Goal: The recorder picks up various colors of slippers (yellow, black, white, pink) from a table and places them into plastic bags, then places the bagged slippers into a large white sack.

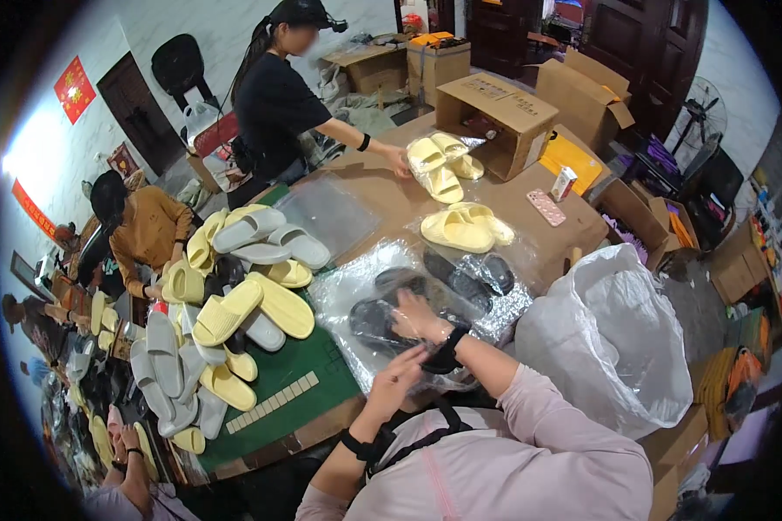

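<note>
A pair of black slippers (pixel 378 319) lies inside a clear plastic bag (pixel 343 291) on the table right in front of me. My right hand (pixel 417 316), with a black strap on the wrist, grips the black slipper through the bag. Just below it, my left hand (pixel 398 372) pinches the near edge of the same bag. A second bagged black pair (pixel 471 271) lies just beyond, and a bagged yellow pair (pixel 465 227) behind that.
A heap of loose yellow, white and grey slippers (pixel 235 286) covers the green mat (pixel 278 382) on my left. A large white plastic sack (pixel 617 339) stands to my right. Across the table, a person in black touches yellow slippers (pixel 443 161) beside open cardboard boxes (pixel 495 108).
</note>
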The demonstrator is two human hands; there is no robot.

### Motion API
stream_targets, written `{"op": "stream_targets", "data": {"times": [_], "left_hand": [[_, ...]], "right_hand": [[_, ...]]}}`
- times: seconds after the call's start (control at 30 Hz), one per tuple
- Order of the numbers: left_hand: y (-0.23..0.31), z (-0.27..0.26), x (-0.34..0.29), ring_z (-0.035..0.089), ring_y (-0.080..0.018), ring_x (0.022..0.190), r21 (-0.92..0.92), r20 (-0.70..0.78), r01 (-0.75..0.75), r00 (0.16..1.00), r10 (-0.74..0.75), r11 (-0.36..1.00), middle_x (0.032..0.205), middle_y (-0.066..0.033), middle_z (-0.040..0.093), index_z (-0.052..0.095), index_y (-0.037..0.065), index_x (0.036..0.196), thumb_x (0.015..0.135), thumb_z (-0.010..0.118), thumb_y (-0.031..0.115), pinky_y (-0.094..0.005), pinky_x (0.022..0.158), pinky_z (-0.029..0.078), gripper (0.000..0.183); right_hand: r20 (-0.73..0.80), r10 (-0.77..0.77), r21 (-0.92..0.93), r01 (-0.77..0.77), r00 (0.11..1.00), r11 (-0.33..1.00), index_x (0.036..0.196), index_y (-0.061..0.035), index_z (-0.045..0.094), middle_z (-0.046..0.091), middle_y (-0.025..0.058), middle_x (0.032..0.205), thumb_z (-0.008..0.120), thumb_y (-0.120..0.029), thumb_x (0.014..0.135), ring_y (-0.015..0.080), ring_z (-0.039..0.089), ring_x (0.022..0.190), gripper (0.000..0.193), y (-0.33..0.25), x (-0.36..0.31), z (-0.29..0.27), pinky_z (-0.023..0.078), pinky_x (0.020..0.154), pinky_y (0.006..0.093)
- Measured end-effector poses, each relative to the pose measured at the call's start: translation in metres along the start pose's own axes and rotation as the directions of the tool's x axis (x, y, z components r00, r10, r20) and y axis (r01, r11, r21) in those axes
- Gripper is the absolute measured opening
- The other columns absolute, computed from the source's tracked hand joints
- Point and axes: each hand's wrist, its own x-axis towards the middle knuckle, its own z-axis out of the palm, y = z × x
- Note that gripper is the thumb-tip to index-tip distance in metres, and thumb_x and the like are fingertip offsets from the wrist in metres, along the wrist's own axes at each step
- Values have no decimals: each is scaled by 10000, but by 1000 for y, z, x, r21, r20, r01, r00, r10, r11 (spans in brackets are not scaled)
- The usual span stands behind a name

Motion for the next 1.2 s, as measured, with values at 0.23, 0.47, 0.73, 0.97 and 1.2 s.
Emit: {"op": "stream_targets", "data": {"times": [0.23, 0.47, 0.73, 0.97, 1.2], "left_hand": [[8, -38, 15, 516, -186, 1107, -481, -452, -29, 865, -219, 877, 1184, -95, 562, 554, -6, 1180, 952, 481, 172, -407, 863, 480, 298], [46, -31, 25, 506, -203, 1132, -495, -344, -84, 933, -107, 865, 1193, -111, 562, 535, -38, 1199, 951, 473, 131, -371, 881, 469, 306], [36, -25, 29, 494, -160, 1130, 18, -484, -176, 860, 162, 984, 1232, -86, 541, 569, 0, 1144, 910, 500, 64, -273, 964, 360, 252], [-8, -52, -21, 567, -132, 908, -82, -600, -8, 799, -43, 997, 981, -60, 621, 606, -22, 1026, 911, 509, 84, -254, 794, 443, 184], [-19, -80, -34, 562, -102, 858, -29, -666, 40, 744, -49, 999, 969, -45, 630, 619, -9, 1015, 900, 523, 90, -228, 759, 431, 179]], "right_hand": [[-277, -176, 571, 309, 945, 761, 1188, -101, 559, 463, 154, 1296, 636, -301, 810, 324, 468, 1162, 435, -18, -45, -44, 365, 974, 385], [-449, -190, 85, 253, 873, 964, 1401, -141, 286, 465, 116, 1245, 705, -437, 688, 323, 430, 1162, 878, -27, -75, -58, 207, 1013, 579], [-803, -130, -67, 129, 582, 989, 783, -99, 575, 517, 83, 769, 559, -76, 689, 280, 530, 808, 98, 15, 37, -113, 394, 692, 402], [-957, -143, -147, 4, 253, 989, 872, -56, 590, 561, 114, 868, 582, -90, 738, 305, 530, 863, 139, 60, 52, -205, 410, 765, 413], [-664, -32, -228, -162, 747, 960, 850, -117, 646, 573, 86, 1019, 629, -86, 703, 293, 475, 1077, 152, 91, 12, -104, 260, 1019, 549]]}}
